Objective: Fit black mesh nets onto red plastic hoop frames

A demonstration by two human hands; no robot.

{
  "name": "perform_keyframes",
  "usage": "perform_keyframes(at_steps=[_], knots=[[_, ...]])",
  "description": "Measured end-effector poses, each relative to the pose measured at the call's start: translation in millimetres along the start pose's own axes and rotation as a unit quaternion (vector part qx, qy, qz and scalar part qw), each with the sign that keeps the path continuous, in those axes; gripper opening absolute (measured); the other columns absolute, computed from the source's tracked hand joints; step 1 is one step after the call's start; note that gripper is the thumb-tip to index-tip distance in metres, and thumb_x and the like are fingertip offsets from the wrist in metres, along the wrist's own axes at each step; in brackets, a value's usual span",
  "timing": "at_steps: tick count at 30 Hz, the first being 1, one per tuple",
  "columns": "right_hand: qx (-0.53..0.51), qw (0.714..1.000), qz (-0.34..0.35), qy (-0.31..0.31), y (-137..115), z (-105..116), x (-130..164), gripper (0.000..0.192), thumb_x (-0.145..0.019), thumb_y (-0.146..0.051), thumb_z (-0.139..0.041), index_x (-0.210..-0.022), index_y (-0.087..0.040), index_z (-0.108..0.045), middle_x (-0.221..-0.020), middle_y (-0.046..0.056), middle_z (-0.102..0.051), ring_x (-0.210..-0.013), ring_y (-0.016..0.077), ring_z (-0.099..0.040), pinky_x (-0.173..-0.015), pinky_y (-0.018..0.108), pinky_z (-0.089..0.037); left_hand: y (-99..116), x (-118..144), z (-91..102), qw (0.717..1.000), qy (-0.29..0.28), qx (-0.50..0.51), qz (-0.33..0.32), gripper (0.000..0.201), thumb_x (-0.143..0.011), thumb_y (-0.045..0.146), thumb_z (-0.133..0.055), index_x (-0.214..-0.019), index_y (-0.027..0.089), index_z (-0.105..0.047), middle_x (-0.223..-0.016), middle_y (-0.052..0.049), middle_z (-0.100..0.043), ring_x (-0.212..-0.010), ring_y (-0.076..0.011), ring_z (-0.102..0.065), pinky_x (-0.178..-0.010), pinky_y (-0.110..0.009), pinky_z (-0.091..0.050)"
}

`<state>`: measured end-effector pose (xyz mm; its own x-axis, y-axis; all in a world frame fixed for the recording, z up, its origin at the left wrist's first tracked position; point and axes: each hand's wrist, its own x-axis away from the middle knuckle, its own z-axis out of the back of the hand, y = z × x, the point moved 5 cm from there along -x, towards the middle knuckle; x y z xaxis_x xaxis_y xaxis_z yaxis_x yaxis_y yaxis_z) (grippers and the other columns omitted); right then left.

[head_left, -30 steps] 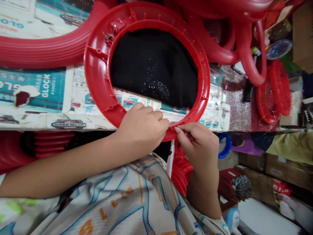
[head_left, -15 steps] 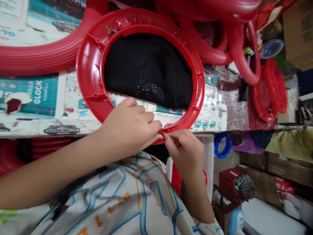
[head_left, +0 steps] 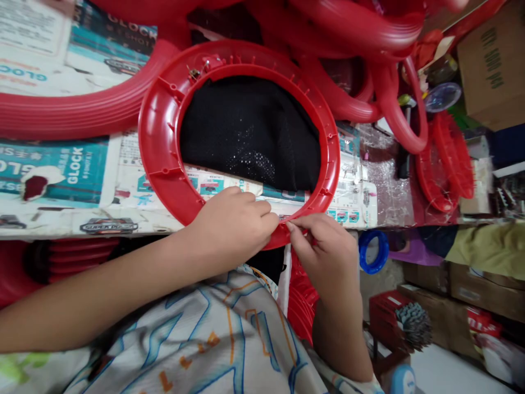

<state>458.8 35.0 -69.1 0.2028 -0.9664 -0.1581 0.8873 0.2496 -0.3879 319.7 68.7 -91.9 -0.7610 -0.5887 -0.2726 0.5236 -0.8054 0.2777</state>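
Left hand point(head_left: 235, 223) curls tight on red ring point(head_left: 159, 146), right hand point(head_left: 328, 249) pinches its near rim; ring looks round, pegged side up, at near edge of surface point(head_left: 394, 202). Cardboard point(head_left: 88, 180) at left reads GLOCK.

On the bench's card covering, "GLOCK" runs sideways up a teal panel point(head_left: 88, 150) beside Chinese characters, reads "GLOCK" again on a dark panel point(head_left: 131, 38) above a partly legible "ESHOT", and stands upside down and cut short as "GLOC" on a white panel point(head_left: 30, 63). A badge point(head_left: 109, 225) on the front edge begins "SUPER", its second word too worn to tell. The carton point(head_left: 494, 76) bears "QTY:" and "pcs", the figure between them blurred.
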Motion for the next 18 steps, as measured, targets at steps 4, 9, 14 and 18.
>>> perform_keyframes(at_steps=[4,9,14,18], knots=[[-0.029,0.997,-0.067,0.037,8,-4,6,0.013,-0.087,-0.021,-0.069,-0.074,-0.018,-0.07,-0.066,0.001,-0.07,-0.059,0.0132,-0.062,-0.056,0.025,-0.046,-7,2,2.0,1.0,-0.017,0.01,-0.007,0.023,-0.088,0.016,-0.055,-0.065,0.018,-0.061,-0.062,-0.002,-0.064,-0.058,-0.0229,-0.063,-0.054,-0.034,-0.036],[-0.054,0.995,-0.084,0.022,0,-12,14,0.013,-0.086,-0.019,-0.068,-0.074,-0.019,-0.07,-0.061,-0.002,-0.066,-0.05,0.0096,-0.054,-0.049,0.023,-0.041,-21,9,10.7,0.998,-0.042,0.021,-0.044,0.027,-0.089,0.025,-0.056,-0.064,0.019,-0.062,-0.06,-0.003,-0.062,-0.058,-0.0209,-0.06,-0.057,-0.033,-0.038],[-0.064,0.995,-0.075,0.009,-5,-17,16,0.016,-0.089,-0.015,-0.063,-0.074,-0.019,-0.068,-0.068,-0.001,-0.069,-0.055,0.01,-0.057,-0.053,0.023,-0.044,-10,7,16.5,0.999,0.016,-0.017,-0.029,0.023,-0.091,0.031,-0.059,-0.076,0.017,-0.069,-0.067,-0.003,-0.065,-0.063,-0.0239,-0.062,-0.06,-0.037,-0.041],[-0.064,0.996,-0.061,0.013,-8,-13,19,0.013,-0.09,-0.014,-0.061,-0.08,-0.019,-0.067,-0.073,0.001,-0.071,-0.062,0.0116,-0.061,-0.058,0.024,-0.048,5,4,8.0,0.999,0.02,-0.019,-0.022,0.019,-0.089,0.014,-0.059,-0.072,0.017,-0.066,-0.064,-0.001,-0.061,-0.061,-0.0227,-0.06,-0.058,-0.036,-0.038]])
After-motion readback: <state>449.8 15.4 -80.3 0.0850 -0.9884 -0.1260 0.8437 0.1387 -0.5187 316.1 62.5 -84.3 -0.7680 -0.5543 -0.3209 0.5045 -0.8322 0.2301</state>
